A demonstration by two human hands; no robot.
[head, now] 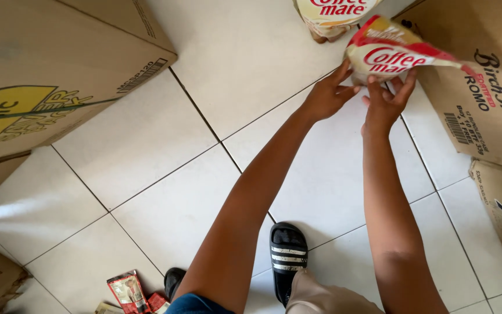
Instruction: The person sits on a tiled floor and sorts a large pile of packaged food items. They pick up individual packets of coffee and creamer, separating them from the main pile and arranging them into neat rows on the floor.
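Both my arms reach forward over the white tiled floor [164,145]. My left hand [327,96] and my right hand [386,102] both grip the lower edge of a cream and red pouch [390,52], held tilted above the floor at the upper right. A second pouch of the same kind [329,14] stands just behind it at the top edge, partly cut off.
A large cardboard box [47,70] fills the upper left, and more cardboard boxes [483,81] line the right side. Small red sachets [126,291] lie on the floor at the bottom left. My foot in a black striped slide sandal [289,259] stands below.
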